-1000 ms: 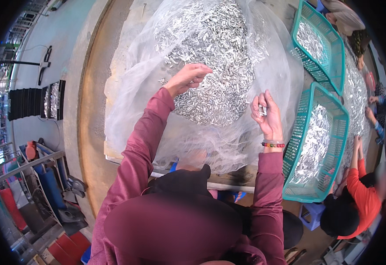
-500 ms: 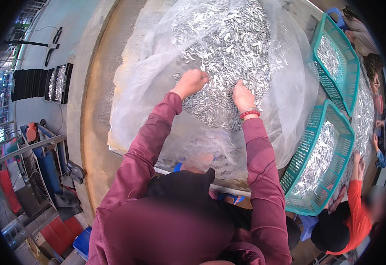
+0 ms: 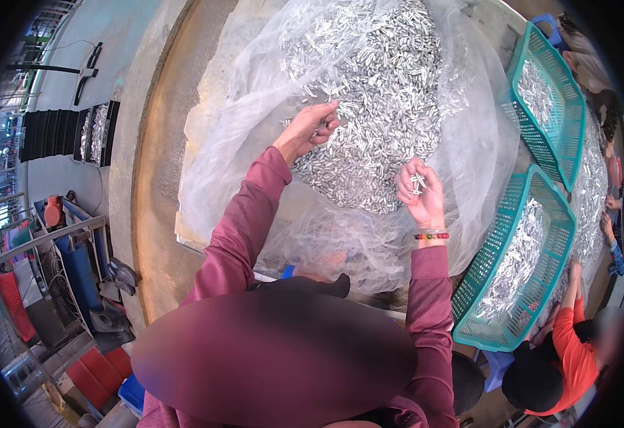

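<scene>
Small metal pieces (image 3: pixel 369 135): I see both hands lifted off the heap since half a second ago, right hand (image 3: pixel 420 194) cupping a few, left hand (image 3: pixel 310 128) pinching some.

The small pieces (image 3: pixel 369 121) heaped in the upper middle of the frame look like bright, shiny metal, and they lie on a thin, crinkled, glossy clear plastic sheet (image 3: pixel 255 93). At the right, the teal baskets (image 3: pixel 540 214) are matt plastic mesh. My sleeves (image 3: pixel 248 221) are soft, matt maroon cloth.

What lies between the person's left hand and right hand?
In the head view, part of the heap of small silver metal pieces on clear plastic sheet lies between the left hand and right hand.
</scene>
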A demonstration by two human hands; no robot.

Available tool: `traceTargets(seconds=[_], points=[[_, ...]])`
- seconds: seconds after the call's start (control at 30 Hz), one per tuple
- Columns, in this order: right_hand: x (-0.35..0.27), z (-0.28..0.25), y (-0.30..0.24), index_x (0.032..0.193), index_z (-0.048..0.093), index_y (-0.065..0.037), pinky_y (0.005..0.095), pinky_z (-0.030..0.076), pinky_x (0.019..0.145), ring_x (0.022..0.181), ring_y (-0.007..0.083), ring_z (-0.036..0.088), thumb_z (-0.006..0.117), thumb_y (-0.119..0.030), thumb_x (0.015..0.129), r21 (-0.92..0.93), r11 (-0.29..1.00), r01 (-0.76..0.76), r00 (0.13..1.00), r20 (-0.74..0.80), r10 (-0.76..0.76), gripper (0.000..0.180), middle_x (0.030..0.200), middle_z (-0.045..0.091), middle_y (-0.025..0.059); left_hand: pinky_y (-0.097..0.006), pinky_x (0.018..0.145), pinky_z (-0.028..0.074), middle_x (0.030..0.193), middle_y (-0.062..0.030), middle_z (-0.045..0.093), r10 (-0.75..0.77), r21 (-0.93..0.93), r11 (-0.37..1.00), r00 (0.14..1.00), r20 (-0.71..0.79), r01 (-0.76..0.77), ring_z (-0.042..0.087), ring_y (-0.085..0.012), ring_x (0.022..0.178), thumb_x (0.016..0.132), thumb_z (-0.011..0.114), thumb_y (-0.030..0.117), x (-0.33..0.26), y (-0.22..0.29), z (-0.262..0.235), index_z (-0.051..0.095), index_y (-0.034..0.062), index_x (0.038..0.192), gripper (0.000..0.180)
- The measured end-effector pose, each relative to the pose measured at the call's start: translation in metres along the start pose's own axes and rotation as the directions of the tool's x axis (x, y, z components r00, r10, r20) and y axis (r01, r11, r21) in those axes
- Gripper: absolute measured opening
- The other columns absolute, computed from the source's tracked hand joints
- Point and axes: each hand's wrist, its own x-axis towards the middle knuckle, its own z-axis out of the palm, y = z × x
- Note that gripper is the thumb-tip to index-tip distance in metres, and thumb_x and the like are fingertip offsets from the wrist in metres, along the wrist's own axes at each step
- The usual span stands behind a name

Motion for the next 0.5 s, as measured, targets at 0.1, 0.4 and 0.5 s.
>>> traceTargets(seconds=[0.1,0.4,0.5], points=[[-0.015,0.005,-0.006,0.087,0.047,-0.001,0.0199,0.027,0.036,0.051,0.0123,0.038,0.037,-0.021,0.095,0.151,0.987,0.057,0.994,0.081,-0.069,0.024,0.066,0.045,0.0094,-0.030,0.046,0.039,0.065,-0.0075,0.054,0.146,0.607,0.795,0.975,-0.169,-0.013,0.052,-0.0189,0.057,0.087,0.057,0.035,0.014,-0.018,0.000,0.050,0.0060,0.068,0.036],[-0.024,-0.011,0.006,0.108,0.052,0.002,0.0268,0.048,0.061,0.073,0.0206,0.051,0.042,-0.019,0.096,0.580,0.788,0.207,0.976,-0.174,-0.128,0.027,0.084,0.050,0.0112,-0.046,0.072,0.050,0.081,-0.0244,0.064,0.410,0.979,-0.156,0.910,-0.057,0.131,0.063,-0.0392,0.078,0.078,0.061,0.028,0.051,-0.047,0.012,0.065,0.0008,0.080,0.027],[-0.021,-0.014,0.017,0.124,0.044,0.004,0.0458,0.043,0.096,0.111,0.0350,0.049,0.040,-0.019,0.096,0.542,0.805,0.242,0.966,-0.211,-0.149,0.037,0.117,0.051,0.0190,-0.042,0.073,0.049,0.082,-0.0219,0.065,0.335,1.000,0.014,0.942,-0.004,-0.001,0.064,-0.0361,0.078,0.075,0.059,0.028,0.042,-0.022,0.019,0.067,0.0018,0.084,0.028]])
